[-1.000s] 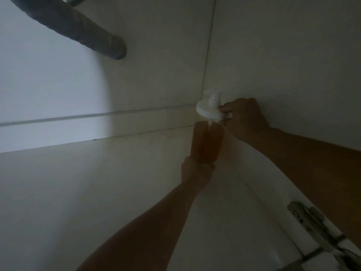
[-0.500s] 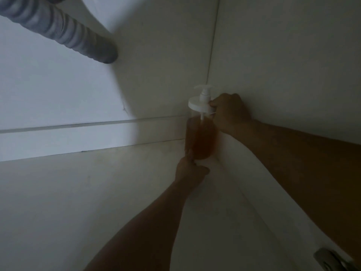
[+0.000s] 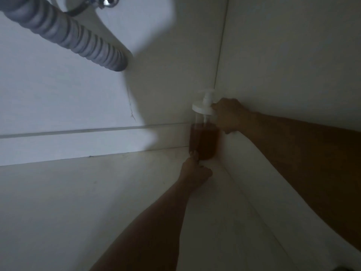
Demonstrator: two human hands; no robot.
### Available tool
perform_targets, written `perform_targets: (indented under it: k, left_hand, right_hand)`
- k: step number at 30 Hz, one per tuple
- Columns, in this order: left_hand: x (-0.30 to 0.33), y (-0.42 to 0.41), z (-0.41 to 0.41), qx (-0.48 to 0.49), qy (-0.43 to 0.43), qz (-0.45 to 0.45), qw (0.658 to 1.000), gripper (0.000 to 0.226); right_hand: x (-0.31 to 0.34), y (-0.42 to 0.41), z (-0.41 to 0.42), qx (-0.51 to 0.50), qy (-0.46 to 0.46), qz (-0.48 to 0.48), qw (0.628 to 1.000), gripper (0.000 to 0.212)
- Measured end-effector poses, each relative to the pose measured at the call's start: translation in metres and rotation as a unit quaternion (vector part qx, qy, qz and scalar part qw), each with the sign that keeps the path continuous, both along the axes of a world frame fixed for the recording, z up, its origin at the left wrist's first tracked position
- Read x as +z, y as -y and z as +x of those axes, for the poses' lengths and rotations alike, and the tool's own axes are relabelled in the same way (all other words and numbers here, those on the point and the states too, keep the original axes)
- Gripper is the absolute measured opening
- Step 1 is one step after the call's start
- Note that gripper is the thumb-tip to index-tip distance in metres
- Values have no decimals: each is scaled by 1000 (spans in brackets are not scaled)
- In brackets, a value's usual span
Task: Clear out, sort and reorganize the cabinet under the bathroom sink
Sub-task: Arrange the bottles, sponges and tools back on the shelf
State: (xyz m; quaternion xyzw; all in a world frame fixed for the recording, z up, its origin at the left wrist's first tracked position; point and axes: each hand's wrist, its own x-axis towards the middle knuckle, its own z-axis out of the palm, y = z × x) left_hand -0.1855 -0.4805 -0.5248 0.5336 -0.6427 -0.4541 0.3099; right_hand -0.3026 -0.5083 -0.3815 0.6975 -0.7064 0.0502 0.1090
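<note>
Pushed deeper since before, pump bottle [image 3: 204, 141] stands in the cabinet's back corner.
Right hand [image 3: 229, 116] grips its cap at 3 o'clock; left hand [image 3: 195, 172] pinches its base at 7.

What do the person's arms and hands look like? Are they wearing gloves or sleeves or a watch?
No gloves, no sleeves. Both forearms are bare as far as the picture shows them, and the left hand and right hand are bare too. I can see no watch, ring or bracelet, though the cabinet is dim and the wrists are in shadow, so something small could be missed.
</note>
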Motion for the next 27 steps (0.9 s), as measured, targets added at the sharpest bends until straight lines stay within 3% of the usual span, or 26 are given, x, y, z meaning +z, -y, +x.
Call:
perform_targets:
  k: [4, 9, 14, 17, 22, 27]
  left_hand:
    - [5, -12, 2, 2, 11, -6, 1000, 100]
    - [4, -33, 10, 4, 29, -26, 999, 88]
    - [-3, -57, 28, 6, 57, -14, 998, 69]
    - [1, -81, 43, -6, 57, 12, 998, 60]
    - [35, -136, 72, -71, 93, 51, 992, 44]
    - [66, -192, 94, -168, 182, 95, 964, 35]
  right_hand:
    - [-8, -8, -1, 10, 50, 67, 996, 67]
    - [-21, -43, -2, 15, 65, 65, 996, 80]
    - [-22, -95, 2, -7, 53, 96, 994, 50]
    - [-21, -128, 7, -27, 118, 148, 982, 14]
    - [-23, -189, 16, 0, 190, 231, 954, 35]
    - [-26, -251, 30, 7, 235, 311, 921, 36]
